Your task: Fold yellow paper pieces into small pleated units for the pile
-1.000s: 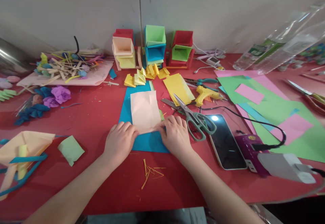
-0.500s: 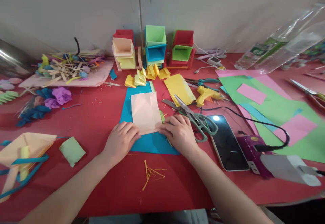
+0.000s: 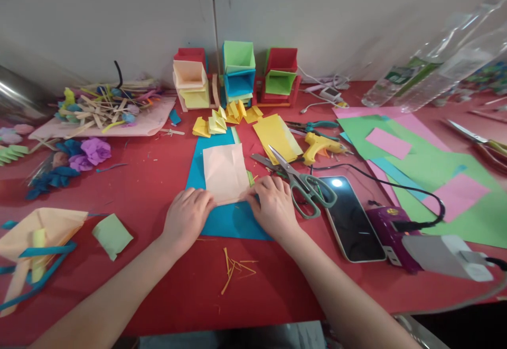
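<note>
A pale pink sheet of paper (image 3: 225, 172) lies on a blue sheet (image 3: 233, 226), with a narrow fold along its near edge. My left hand (image 3: 187, 213) is closed at the left end of that fold, fingers pressed together on the paper. At the right end, my right hand (image 3: 273, 205) pinches the same edge between thumb and fingers. Green-handled scissors (image 3: 303, 180) lie just right of my right hand. Behind them are yellow paper sheets (image 3: 275, 137), and several folded yellow paper pieces (image 3: 217, 120) sit beyond the pale pink sheet.
Small paper boxes (image 3: 239, 82) stand against the wall. To the right are a yellow glue gun (image 3: 322, 147), a phone (image 3: 353, 222), a purple power adapter (image 3: 390, 233) with cables, and green paper (image 3: 467, 180). On the left lie sticks (image 3: 97, 111), paper flowers (image 3: 95, 151) and a green scrap (image 3: 113, 236).
Both hands stay at the near edge of the pale pink paper, with only slight finger movement. The whole view has shifted a little.
</note>
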A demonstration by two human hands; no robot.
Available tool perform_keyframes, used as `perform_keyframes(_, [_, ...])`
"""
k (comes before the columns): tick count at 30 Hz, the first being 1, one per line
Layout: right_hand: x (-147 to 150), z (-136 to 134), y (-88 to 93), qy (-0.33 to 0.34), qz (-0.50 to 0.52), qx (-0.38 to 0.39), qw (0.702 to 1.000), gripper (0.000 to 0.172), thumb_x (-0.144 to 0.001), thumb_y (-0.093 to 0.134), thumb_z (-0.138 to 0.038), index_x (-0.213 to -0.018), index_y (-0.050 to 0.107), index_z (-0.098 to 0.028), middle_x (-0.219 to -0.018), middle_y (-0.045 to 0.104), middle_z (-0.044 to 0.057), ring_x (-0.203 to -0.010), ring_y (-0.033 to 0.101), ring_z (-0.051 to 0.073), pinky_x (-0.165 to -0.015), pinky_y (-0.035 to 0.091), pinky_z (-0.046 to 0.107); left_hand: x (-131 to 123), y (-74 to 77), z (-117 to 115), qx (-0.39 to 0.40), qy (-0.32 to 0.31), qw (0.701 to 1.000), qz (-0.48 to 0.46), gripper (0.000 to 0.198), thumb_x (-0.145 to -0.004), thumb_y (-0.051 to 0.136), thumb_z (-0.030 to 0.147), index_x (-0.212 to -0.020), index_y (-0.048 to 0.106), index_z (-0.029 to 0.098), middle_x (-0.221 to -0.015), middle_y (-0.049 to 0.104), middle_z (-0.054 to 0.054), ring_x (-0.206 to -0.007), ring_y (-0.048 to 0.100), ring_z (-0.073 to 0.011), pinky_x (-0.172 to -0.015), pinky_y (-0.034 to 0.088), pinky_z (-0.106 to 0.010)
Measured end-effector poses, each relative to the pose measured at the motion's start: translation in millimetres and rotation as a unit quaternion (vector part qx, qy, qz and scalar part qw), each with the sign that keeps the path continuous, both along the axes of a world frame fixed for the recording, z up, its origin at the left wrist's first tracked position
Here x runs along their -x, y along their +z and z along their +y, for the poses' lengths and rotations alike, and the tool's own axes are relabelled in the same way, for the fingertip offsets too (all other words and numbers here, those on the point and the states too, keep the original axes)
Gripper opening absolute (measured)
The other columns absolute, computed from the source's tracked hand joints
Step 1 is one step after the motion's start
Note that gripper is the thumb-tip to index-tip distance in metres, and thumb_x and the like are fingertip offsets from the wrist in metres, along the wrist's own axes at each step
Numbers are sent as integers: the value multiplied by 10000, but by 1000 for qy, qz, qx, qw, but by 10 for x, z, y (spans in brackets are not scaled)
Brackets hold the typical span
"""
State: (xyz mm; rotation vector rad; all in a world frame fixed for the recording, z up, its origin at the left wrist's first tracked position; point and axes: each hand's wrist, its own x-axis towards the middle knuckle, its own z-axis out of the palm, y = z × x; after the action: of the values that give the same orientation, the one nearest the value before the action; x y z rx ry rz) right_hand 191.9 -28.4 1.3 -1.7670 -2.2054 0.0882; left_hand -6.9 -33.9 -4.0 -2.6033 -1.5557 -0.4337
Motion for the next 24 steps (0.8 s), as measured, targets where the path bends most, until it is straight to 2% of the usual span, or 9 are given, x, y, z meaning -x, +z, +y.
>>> perform_keyframes(4, [-2, 7, -4, 0, 8, -10, 1000, 117, -828, 539, -266, -771, 621, -204, -886, 575, 57, -868, 446, 216, -774, 322, 338, -4, 26, 21, -13, 1, 999, 34, 234, -887, 430, 298, -741, 580, 194, -729, 586, -42, -708, 495, -198, -632, 345, -303])
perform_keyframes(11, [-151, -10, -35, 102, 14, -68, 992, 172, -854, 519, -321, -828, 669, -240, -886, 598, 25, -882, 432, 187, -829, 297, 315, 15, 4, -2, -7, -26, 1000, 10, 244, -893, 416, 271, -748, 585, 173, -742, 593, -49, -717, 489, -195, -649, 363, -303])
perform_keyframes(19, [-132, 8, -24, 89, 10, -72, 993, 187, -860, 507, -288, -783, 664, -220, -873, 606, 27, -861, 444, 180, -817, 308, 303, 81, -12, -2, 27, -65, 997, -39, 221, -887, 431, 278, -764, 581, 173, -769, 590, -51, -728, 489, -186, -657, 383, -297])
perform_keyframes(24, [-90, -11, -43, 60, -3, -60, 996, 187, -866, 485, -288, -815, 652, -222, -887, 596, 37, -874, 445, 197, -813, 306, 320, 26, -1, -8, 13, -43, 999, -17, 255, -898, 399, 246, -726, 572, 171, -720, 583, -51, -706, 487, -189, -660, 384, -303])
